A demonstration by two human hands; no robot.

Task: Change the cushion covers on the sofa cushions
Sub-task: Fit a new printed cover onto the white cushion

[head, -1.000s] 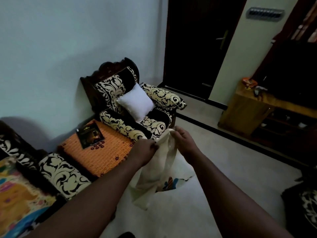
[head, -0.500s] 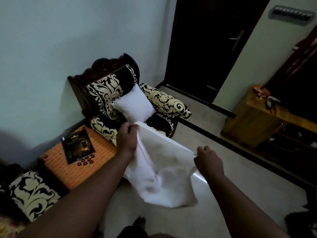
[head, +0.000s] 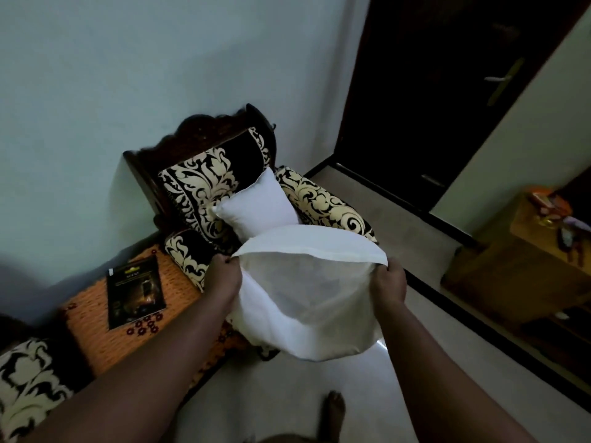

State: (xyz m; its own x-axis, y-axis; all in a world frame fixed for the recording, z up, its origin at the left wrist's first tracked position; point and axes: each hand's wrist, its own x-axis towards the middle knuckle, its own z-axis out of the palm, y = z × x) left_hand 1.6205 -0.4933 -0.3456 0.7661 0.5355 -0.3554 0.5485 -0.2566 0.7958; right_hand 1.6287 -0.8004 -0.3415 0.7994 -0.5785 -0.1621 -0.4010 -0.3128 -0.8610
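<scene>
A white cushion cover [head: 307,302] hangs in front of me with its mouth stretched wide open. My left hand [head: 223,276] pinches the left end of the opening. At the right end, my right hand [head: 390,286] grips the hem. Just beyond the cover, a bare white cushion [head: 257,208] leans upright against the back of a black-and-cream patterned armchair [head: 204,183]. The cover's far edge overlaps the cushion's lower part and hides the chair seat.
An orange woven side table [head: 96,314] with a dark booklet [head: 136,292] stands left of the armchair. A second patterned sofa arm [head: 25,375] is at bottom left. A wooden cabinet [head: 518,270] stands at right, a dark door [head: 447,91] behind. My foot [head: 334,410] is on the pale floor.
My hands have spread apart and pulled the cover's mouth wide open. The cover has moved up towards the white cushion, and I am closer to the armchair.
</scene>
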